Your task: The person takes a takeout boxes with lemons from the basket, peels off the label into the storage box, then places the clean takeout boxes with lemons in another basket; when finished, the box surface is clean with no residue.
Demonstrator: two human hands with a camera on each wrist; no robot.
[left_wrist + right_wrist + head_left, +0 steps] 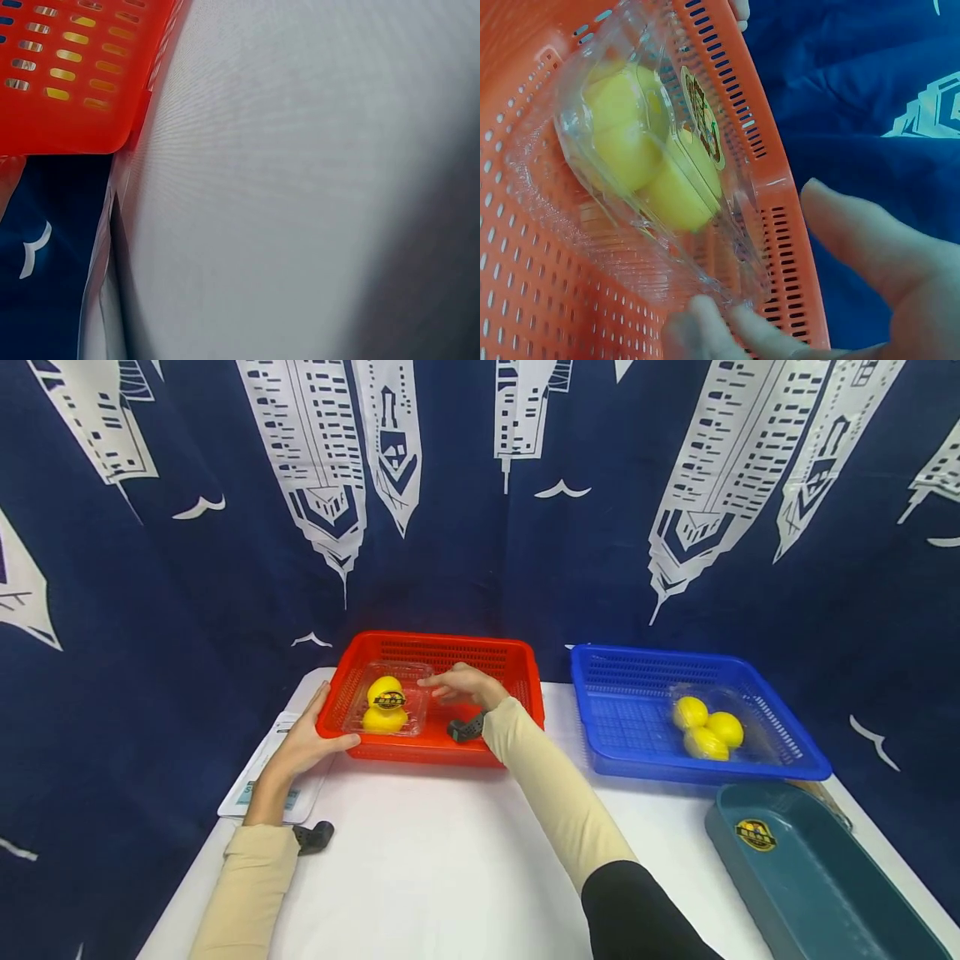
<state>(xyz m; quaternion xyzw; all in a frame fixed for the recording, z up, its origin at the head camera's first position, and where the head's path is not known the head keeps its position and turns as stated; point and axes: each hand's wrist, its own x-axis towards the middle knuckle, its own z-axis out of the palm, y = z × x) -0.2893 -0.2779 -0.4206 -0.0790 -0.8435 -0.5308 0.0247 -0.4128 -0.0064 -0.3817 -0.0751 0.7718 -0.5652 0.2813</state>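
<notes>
White worktop (442, 860), mostly bare in front of us. Navy cloth (465, 560) hangs behind it and down both sides, printed with white towers upside down and small white curls.

Red basket (420, 750) sits at the worktop's far left; clear box (417, 697) lies inside it, toward the left end, with yellow balls (384, 720) and a dark-and-gold label (389, 700).

Left hand (305, 739) spreads wide round the basket's near-left corner, thumb along the front. Right hand (467, 685) reaches into the basket — thumb well away from the fingers, fingertips at the box's right edge; contact there we can't confirm.

Blue basket (637, 766) stands to the right, apart from the red one, with a second clear box and three yellow balls (724, 729) in it. Teal tray (810, 860) fills the near right, badge (755, 835) on its wall. Flat white packet (310, 781) lies by the left edge — under our left forearm.
</notes>
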